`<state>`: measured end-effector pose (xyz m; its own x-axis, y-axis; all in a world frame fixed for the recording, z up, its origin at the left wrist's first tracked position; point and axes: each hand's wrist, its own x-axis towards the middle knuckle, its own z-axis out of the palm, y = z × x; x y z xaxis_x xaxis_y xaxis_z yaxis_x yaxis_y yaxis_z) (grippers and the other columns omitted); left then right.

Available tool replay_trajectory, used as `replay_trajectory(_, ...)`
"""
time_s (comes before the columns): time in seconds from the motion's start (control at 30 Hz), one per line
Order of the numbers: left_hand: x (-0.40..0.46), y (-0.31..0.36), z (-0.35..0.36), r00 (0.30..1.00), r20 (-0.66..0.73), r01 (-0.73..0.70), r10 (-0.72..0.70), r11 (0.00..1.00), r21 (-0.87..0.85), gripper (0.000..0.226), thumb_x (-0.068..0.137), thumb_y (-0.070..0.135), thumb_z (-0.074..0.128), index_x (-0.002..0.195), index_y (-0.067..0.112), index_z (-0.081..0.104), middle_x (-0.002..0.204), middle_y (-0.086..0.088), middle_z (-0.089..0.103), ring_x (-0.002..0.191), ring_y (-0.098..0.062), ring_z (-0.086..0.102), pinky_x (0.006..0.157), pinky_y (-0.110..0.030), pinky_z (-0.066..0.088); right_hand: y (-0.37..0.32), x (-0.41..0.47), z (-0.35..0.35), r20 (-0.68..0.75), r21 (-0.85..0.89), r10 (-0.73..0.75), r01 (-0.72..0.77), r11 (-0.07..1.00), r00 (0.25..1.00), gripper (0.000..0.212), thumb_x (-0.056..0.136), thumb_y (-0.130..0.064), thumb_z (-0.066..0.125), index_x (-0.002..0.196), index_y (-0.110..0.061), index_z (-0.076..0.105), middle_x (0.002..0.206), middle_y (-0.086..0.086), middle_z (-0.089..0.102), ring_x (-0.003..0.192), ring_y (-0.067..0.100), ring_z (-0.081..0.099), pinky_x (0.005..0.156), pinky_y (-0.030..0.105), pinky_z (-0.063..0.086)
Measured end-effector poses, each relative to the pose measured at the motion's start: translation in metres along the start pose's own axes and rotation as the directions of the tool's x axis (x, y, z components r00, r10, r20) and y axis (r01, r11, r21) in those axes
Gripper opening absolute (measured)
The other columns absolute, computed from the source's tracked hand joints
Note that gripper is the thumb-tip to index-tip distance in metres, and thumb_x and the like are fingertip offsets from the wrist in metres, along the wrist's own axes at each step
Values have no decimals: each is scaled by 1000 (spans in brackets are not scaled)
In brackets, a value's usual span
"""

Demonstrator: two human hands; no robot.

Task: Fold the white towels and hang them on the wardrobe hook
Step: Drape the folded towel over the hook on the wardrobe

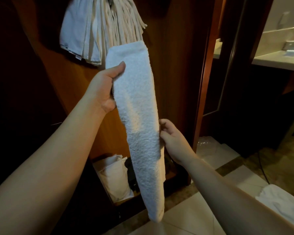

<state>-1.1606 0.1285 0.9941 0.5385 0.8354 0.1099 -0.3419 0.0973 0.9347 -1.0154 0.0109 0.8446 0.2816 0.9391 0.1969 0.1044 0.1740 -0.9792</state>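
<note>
Inside the wooden wardrobe, above the fingers, hang folded white towels. A long folded towel hangs between both hands: the left hand grips its upper edge, thumb in front; the right hand pinches its lower right edge.

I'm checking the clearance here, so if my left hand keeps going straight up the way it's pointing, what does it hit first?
Probably the hanging towels on the wardrobe: the left hand, gripping the folded towel, points up toward their lower ends. Depth is unclear, so it might pass just in front.
</note>
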Motion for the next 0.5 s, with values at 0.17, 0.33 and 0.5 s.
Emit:
replay_trajectory(0.17, 6, -2, 1, 998, -49, -31, 34, 998, 59, 40, 94, 26, 65, 131, 14, 55, 112, -10, 74, 100, -29, 73, 81, -51, 59, -6, -1, 1, 78, -70, -21, 27, 997, 997, 13, 99, -43, 56, 110, -36, 58, 104, -14, 69, 97, 0, 66, 86, 23, 51)
replay_trajectory(0.33, 10, 2, -2, 994, -101, -35, 47, 992, 118, 39, 92, 29, 69, 127, 16, 58, 104, -4, 77, 94, -24, 75, 71, -44, 60, -7, -3, 6, -1, -150, -66, 66, 986, 998, 7, 105, -40, 43, 107, -34, 44, 99, -8, 63, 78, -5, 64, 67, 18, 54)
replay_trajectory(0.5, 10, 4, -4, 997, -54, -56, 60, 996, 74, 38, 92, 26, 67, 128, 14, 59, 113, -7, 74, 101, -26, 73, 76, -44, 60, -6, -2, 8, -78, -110, -98, 89, 990, 992, 8, 106, -41, 37, 104, -35, 41, 97, -6, 59, 73, -7, 60, 65, 17, 52)
